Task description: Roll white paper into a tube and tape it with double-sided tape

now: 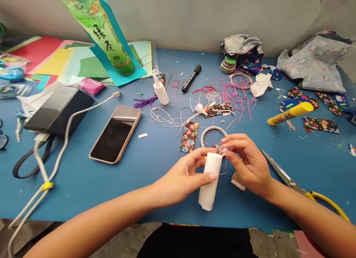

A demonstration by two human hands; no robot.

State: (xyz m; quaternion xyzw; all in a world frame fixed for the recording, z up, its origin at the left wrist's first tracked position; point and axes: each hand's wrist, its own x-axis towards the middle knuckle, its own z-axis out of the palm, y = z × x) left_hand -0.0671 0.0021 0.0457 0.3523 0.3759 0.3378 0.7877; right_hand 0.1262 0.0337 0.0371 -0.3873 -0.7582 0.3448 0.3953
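Note:
My left hand (189, 176) is closed around a white paper roll (210, 187), thumb across its front and fingers behind it. The roll stands tilted above the table, its lower end slightly ragged. Just right of the roll's top, my right hand (247, 165) has thumb and fingers pinched together. Something small and whitish shows at those fingertips, too small to name. Behind both hands lie a ring-shaped roll of tape (204, 133) and a partly hidden flowered fabric strip (215, 149). A small box-like piece (238, 182) sits under my right hand.
Scissors (289, 180) with yellow handles lie at right, near a yellow glue stick (290, 114). A phone (115, 134), power bank (58, 109) and cable (68, 126) occupy the left. Behind are a glue bottle (161, 92), black marker (191, 78), tangled pink cords (236, 89) and a green tea bottle (104, 37).

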